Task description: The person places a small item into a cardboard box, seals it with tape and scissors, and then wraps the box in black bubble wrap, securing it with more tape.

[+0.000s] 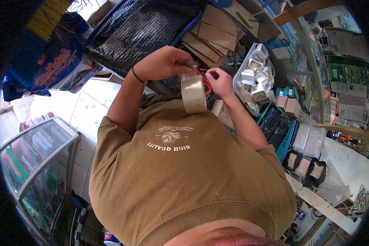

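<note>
Brown T-shirt [209, 164] closest to the camera, filling the lower half, printed lettering upside down. At its far edge, between both hands, packing-tape roll [193, 94], wide band facing up; probably kept close to the body for easy handling, but impossible to tell what bears its weight. Just above the roll, left hand [164, 63] with fingers pinched, seemingly around a clear strip [187, 75], perhaps to stop it sticking back down. Opposite, right hand [222, 82] with thumb and fingertips drawn together beside a red loop [207, 88]; cannot tell whether gripping anything.

Farther out, loose cardboard pieces [217, 30] stacked flat, likely to save room. To the right, white tray [235, 80] gathering small white boxes [248, 76], presumably to keep them together. To the left, blue basket [106, 20] under black plastic wrap [143, 33], possibly as cover. Beyond, bubble-wrapped packs [309, 141], apparently padded against knocks.
</note>
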A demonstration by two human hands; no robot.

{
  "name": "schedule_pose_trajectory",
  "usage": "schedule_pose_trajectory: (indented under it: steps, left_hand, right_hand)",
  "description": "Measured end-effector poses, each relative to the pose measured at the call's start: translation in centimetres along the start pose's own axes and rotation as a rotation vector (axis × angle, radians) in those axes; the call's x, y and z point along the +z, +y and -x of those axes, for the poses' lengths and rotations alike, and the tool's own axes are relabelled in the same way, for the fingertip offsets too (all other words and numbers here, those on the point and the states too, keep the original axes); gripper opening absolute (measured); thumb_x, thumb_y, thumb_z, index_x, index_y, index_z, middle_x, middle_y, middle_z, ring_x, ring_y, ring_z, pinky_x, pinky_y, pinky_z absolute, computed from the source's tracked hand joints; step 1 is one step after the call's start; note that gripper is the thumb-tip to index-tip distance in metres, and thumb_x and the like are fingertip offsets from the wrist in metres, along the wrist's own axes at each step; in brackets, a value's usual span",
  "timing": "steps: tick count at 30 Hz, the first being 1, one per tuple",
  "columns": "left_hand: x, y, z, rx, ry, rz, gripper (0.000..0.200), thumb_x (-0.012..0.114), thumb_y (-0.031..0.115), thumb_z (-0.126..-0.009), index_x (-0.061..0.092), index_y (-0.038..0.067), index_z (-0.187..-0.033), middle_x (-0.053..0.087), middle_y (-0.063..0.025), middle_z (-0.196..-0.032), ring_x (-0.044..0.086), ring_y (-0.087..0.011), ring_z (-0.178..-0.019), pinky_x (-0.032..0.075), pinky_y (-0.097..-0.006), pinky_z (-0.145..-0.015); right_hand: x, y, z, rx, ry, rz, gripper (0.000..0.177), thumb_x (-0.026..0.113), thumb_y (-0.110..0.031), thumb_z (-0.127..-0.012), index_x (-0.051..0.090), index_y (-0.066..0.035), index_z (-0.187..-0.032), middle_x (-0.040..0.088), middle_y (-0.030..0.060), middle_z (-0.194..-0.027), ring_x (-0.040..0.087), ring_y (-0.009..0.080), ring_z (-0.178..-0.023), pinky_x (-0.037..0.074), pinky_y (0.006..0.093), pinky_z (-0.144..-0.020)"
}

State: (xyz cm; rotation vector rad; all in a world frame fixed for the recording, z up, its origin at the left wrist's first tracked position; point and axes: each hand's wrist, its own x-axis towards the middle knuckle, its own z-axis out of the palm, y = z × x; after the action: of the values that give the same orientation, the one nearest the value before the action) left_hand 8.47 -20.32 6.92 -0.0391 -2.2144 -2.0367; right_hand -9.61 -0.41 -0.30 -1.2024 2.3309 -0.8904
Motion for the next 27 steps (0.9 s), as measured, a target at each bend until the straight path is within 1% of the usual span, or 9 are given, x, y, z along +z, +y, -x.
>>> schedule_pose_trajectory:
  steps: [1, 5, 8, 11, 17, 20, 23, 26, 27]
  left_hand:
    - [-0.1, 0.1, -0.3, 0.015, -0.024, -0.044, 0.013, 0.061, 0.007, -0.082, 0.063, -0.003, -0.091, 0.067, -0.0084, -0.082, 0.062, -0.013, -0.074, 0.05, -0.0266, -0.069]
    - [-0.2, 0.0, -0.8, 0.013, -0.095, -0.084, 0.016, 0.06, 0.013, -0.085, 0.064, -0.002, -0.09, 0.066, -0.0077, -0.082, 0.062, -0.0121, -0.077, 0.05, -0.0258, -0.072]
    - [-0.4, 0.4, -0.9, -0.067, -0.143, 0.043, 0.017, 0.06, 0.014, -0.086, 0.064, -0.002, -0.09, 0.066, -0.0076, -0.081, 0.062, -0.0121, -0.077, 0.05, -0.0261, -0.072]
    - [-0.6, 0.2, -1.1, -0.06, -0.165, 0.091, 0.018, 0.06, 0.015, -0.086, 0.064, -0.002, -0.09, 0.066, -0.0074, -0.081, 0.062, -0.0121, -0.075, 0.05, -0.0262, -0.071]
    - [-0.8, 1.1, -1.6, -0.136, -0.201, 0.084, 0.017, 0.06, 0.014, -0.086, 0.063, -0.002, -0.092, 0.067, -0.0063, -0.085, 0.063, -0.0118, -0.076, 0.053, -0.0268, -0.069]
    - [-0.9, 0.6, -2.0, -0.125, -0.213, 0.128, 0.017, 0.061, 0.013, -0.085, 0.061, -0.002, -0.093, 0.066, -0.0065, -0.085, 0.063, -0.0122, -0.077, 0.053, -0.0275, -0.069]
    - [-1.0, 0.5, -2.3, -0.15, -0.235, 0.101, 0.014, 0.059, 0.008, -0.085, 0.058, -0.004, -0.093, 0.064, -0.007, -0.084, 0.063, -0.0129, -0.076, 0.054, -0.026, -0.068]
    - [-1.1, 0.3, -2.5, -0.125, -0.279, 0.175, 0.013, 0.059, 0.008, -0.085, 0.056, -0.004, -0.089, 0.063, -0.0073, -0.082, 0.062, -0.0132, -0.076, 0.054, -0.0259, -0.067]
    - [-1.0, 0.3, -2.7, -0.129, -0.277, 0.167, 0.012, 0.058, 0.007, -0.085, 0.056, -0.004, -0.088, 0.063, -0.0072, -0.082, 0.062, -0.0132, -0.075, 0.054, -0.0259, -0.067]
  right_hand:
    - [0.5, 0.8, -0.2, -0.038, -0.026, 0.073, 0.032, 0.069, -0.023, -0.074, 0.061, -0.002, -0.097, 0.062, 0.0185, -0.088, 0.061, 0.0346, -0.082, 0.049, 0.039, -0.075]
    - [2.0, 1.3, -0.9, 0.02, -0.234, 0.406, 0.04, 0.068, -0.025, -0.073, 0.058, -0.003, -0.105, 0.058, 0.0194, -0.102, 0.055, 0.0344, -0.099, 0.045, 0.042, -0.086]
    - [2.3, -0.3, -1.2, 0.008, -0.316, 0.551, 0.038, 0.066, -0.023, -0.074, 0.058, -0.002, -0.104, 0.058, 0.0194, -0.104, 0.055, 0.0354, -0.099, 0.046, 0.0418, -0.086]
    - [3.1, 0.6, -1.9, -0.023, -0.392, 0.614, 0.037, 0.066, -0.021, -0.074, 0.056, 0.001, -0.103, 0.057, 0.0196, -0.106, 0.055, 0.0357, -0.1, 0.046, 0.0419, -0.087]
    - [4.2, 3.0, -2.9, 0.041, -0.471, 0.453, 0.035, 0.065, -0.015, -0.074, 0.054, 0.002, -0.103, 0.056, 0.0207, -0.107, 0.054, 0.0361, -0.103, 0.046, 0.0425, -0.088]
    - [2.6, 0.3, -2.1, 0.054, -0.395, 0.479, 0.039, 0.065, -0.017, -0.072, 0.052, 0.002, -0.103, 0.055, 0.0213, -0.108, 0.054, 0.0374, -0.101, 0.046, 0.0421, -0.087]
    - [1.3, 2.6, -1.2, -0.076, -0.315, 0.412, 0.044, 0.066, -0.02, -0.068, 0.051, 0.001, -0.104, 0.056, 0.0215, -0.105, 0.055, 0.038, -0.099, 0.046, 0.0413, -0.085]
    - [-3.0, 0.1, 0.2, 0.031, -0.353, 0.391, 0.045, 0.066, -0.019, -0.065, 0.051, 0.0, -0.103, 0.058, 0.0212, -0.101, 0.056, 0.0384, -0.095, 0.046, 0.0408, -0.082]
    - [-4.5, -0.6, 0.6, 0.036, -0.349, 0.366, 0.048, 0.07, -0.027, -0.066, 0.051, -0.001, -0.101, 0.061, 0.0189, -0.093, 0.059, 0.035, -0.088, 0.047, 0.0397, -0.079]
